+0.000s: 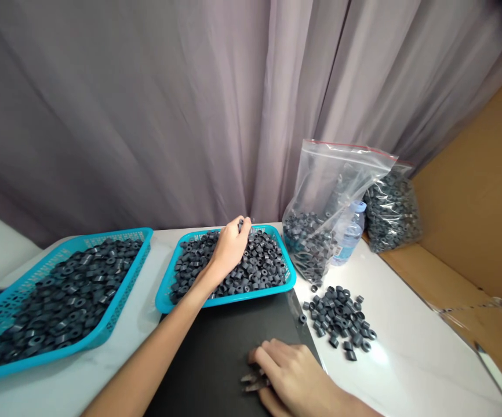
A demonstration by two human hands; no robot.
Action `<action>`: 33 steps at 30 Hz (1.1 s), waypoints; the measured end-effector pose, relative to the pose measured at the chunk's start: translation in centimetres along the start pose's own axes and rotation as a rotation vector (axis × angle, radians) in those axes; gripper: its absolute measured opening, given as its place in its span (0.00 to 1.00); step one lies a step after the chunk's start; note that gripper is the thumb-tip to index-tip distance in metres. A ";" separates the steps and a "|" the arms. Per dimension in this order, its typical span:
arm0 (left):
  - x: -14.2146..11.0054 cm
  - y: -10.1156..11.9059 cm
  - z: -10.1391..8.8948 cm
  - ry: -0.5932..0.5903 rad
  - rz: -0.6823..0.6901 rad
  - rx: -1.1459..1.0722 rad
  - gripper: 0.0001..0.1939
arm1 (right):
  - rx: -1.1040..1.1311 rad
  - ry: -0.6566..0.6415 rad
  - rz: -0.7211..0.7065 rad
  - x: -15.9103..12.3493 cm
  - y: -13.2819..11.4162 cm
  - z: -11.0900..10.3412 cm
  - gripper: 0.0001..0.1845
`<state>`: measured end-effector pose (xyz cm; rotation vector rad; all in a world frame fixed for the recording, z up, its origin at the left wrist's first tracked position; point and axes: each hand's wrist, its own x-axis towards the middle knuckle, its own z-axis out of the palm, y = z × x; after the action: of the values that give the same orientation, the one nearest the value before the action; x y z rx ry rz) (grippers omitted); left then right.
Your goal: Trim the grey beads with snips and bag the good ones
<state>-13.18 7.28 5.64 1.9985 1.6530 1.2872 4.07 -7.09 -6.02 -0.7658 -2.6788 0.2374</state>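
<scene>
My left hand (230,246) reaches into the middle blue basket (166,292), which is full of small dark grey rings (259,266); its fingers are pinched on rings at the far rim. My right hand (292,376) lies curled on a black mat (220,353) near me, its fingers closed over a small metal tool, likely tweezers (251,381), whose tips poke out to the left. A loose pile of the same rings (342,318) lies on the white table to the right of the mat.
A larger blue basket of rings (116,307) stands at the left. Behind the pile stand an open zip bag with rings (320,214), a water bottle (349,231) and a second full bag (392,211). A brown cardboard wall (472,231) is at the right, a grey curtain (168,104) behind.
</scene>
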 end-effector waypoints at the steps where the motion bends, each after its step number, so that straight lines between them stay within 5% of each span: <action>1: 0.1 0.0 -0.2 0.031 -0.009 -0.019 0.17 | 0.001 0.001 -0.002 0.0 0.0 0.0 0.18; 6: -0.8 1.0 -1.7 0.100 -0.041 -0.077 0.17 | 0.031 0.008 -0.012 -0.2 0.1 0.0 0.18; 13: -5.4 2.4 -4.1 -0.012 -0.089 -0.163 0.17 | 0.219 0.112 0.119 -0.8 -0.2 -1.4 0.08; 18: -8.1 2.9 -4.8 -0.198 -0.364 -0.571 0.16 | 0.349 0.080 0.160 -1.2 -0.6 -2.4 0.04; 21: -9.9 3.6 -4.4 -0.318 -0.565 -0.832 0.15 | 0.435 0.205 0.127 -1.4 -0.7 -2.5 0.05; 26: -13.0 4.3 -2.4 -0.589 -0.768 -1.062 0.17 | 0.605 0.561 0.273 -1.3 -0.7 -2.3 0.14; 33: -15.3 3.7 0.2 -0.549 -0.862 -0.907 0.16 | 0.669 0.597 0.336 -0.6 -0.1 -2.8 0.21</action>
<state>-10.06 -7.38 0.89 0.8149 1.1042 0.7944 5.53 -7.36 -3.57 -0.8733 -1.7377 0.7952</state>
